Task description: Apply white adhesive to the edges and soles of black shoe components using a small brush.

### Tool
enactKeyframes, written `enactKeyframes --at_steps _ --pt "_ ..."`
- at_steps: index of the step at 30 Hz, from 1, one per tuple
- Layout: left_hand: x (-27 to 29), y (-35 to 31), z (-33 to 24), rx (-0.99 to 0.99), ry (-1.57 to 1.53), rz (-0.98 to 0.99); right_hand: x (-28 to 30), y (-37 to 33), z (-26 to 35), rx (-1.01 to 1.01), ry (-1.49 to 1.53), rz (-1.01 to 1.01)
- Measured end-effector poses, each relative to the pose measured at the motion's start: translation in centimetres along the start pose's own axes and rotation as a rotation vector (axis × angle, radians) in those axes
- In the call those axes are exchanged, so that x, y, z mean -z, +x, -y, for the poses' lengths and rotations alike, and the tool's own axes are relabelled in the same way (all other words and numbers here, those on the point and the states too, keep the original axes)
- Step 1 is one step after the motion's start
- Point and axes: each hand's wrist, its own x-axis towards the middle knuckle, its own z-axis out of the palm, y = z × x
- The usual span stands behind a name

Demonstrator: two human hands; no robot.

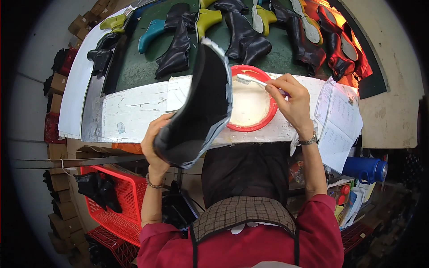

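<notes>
My left hand (156, 142) grips a black boot upper (201, 102) at its rounded end, fingers wrapped round it. The piece is tilted up over the bench, its dark inside toward me and a pale, whitish edge along its right side. In my right hand (292, 100) is a toothbrush (250, 79), pinched by the handle. Its white head hangs over a red bowl (271, 114) of creamy white paste (250, 105). The boot upper overlaps the bowl's left side in view. Whether paste is on the bristles I cannot tell.
Beyond the white board (134, 116), a green conveyor belt (134, 67) carries black boots (246, 38) and yellow lasts (208, 22). An orange-lit heater (363, 58) glows at far right. Papers (339, 125) and a blue flask (364, 169) are at right. A red crate (129, 201) stands lower left.
</notes>
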Motion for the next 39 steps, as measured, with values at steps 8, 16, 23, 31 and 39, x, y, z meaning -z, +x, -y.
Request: enactKeyframes --at_steps 8,16,23,31,39 --pt "5.6 -0.1 2.1 0.844 -0.548 0.013 -1.2 0.5 -1.2 0.185 -0.622 0.259" --pt "4.6 0.1 2.7 1.158 -0.712 0.075 0.2 2.2 1.2 0.163 0.218 0.154" --pt "4.6 -0.4 3.7 1.003 -0.867 -0.235 0.1 -0.1 1.2 0.111 0.286 0.089" --pt "2.7 0.2 2.8 1.096 -0.8 -0.021 -0.1 1.1 1.0 0.116 0.332 0.088" --pt "1.5 1.5 0.6 1.269 -0.835 0.267 0.3 4.3 2.4 0.227 0.24 0.191"
